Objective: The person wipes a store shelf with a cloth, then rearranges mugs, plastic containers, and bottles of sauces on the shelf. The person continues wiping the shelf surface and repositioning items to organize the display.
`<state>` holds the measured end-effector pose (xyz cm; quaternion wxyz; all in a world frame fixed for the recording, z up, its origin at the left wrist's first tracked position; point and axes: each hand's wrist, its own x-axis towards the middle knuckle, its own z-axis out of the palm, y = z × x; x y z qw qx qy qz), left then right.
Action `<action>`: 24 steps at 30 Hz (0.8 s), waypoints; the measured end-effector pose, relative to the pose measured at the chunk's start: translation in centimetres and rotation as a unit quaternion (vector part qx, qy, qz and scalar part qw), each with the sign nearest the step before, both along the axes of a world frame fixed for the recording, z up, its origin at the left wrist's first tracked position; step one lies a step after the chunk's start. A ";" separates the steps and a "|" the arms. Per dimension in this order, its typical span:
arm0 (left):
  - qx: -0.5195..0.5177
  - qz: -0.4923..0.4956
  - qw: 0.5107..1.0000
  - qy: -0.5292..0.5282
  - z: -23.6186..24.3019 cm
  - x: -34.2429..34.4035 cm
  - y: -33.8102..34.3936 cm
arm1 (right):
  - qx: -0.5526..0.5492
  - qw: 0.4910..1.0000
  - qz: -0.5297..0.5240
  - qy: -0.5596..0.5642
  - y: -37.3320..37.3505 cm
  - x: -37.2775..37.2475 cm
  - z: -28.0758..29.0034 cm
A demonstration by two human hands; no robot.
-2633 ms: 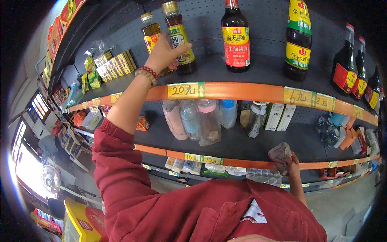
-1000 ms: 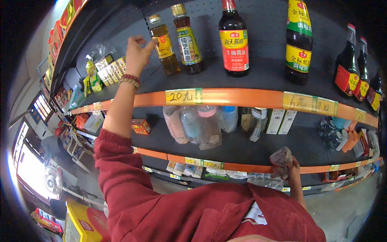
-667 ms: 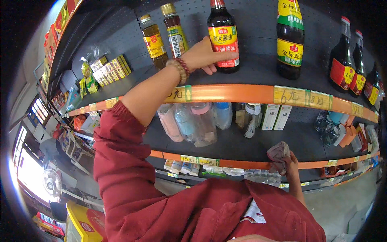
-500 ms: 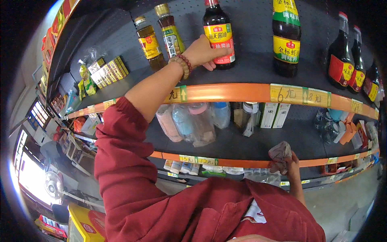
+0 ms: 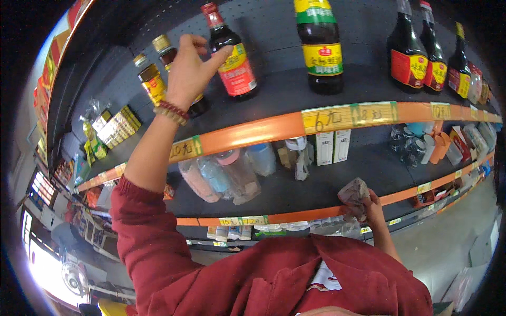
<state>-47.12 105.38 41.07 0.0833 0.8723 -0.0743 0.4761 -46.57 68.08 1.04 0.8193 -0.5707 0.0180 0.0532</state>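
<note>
My left hand (image 5: 191,71) is raised at the upper shelf with its fingers apart. Its thumb overlaps the label of a dark soy sauce bottle (image 5: 237,76) with a red cap; whether it touches the glass I cannot tell. Behind the hand, a gold-capped bottle (image 5: 164,45) is partly hidden, and a smaller amber oil bottle (image 5: 153,84) stands to its left. Lower down, at the front edge of the shelf below, my right hand (image 5: 373,206) is closed on a crumpled grey cloth (image 5: 354,194).
A large dark bottle with yellow and green labels (image 5: 322,58) stands right of the soy sauce. Farther right are several red-labelled bottles (image 5: 409,60). Small boxes (image 5: 120,126) sit at the left end. Wrapped cups (image 5: 226,176) and white boxes (image 5: 324,147) occupy the shelf below.
My left hand has moved off the soy sauce bottle's lower label, up and left, its fingers now spreading. The view has shifted, so the shelf appears farther left. My right hand keeps the cloth.
</note>
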 end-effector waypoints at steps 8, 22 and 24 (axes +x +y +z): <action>-0.138 -0.237 0.920 0.282 -2.6 3.6 -10.9 | 0.036 0.999 0.015 -0.012 -2.9 0.9 -1.0; -0.186 -0.219 0.894 0.344 -3.2 7.8 -12.6 | -0.004 1.000 0.004 0.011 -8.6 1.2 -0.3; -0.176 -0.210 0.902 0.334 -3.1 8.6 -11.8 | -0.003 1.000 -0.002 0.016 -8.8 1.2 -0.5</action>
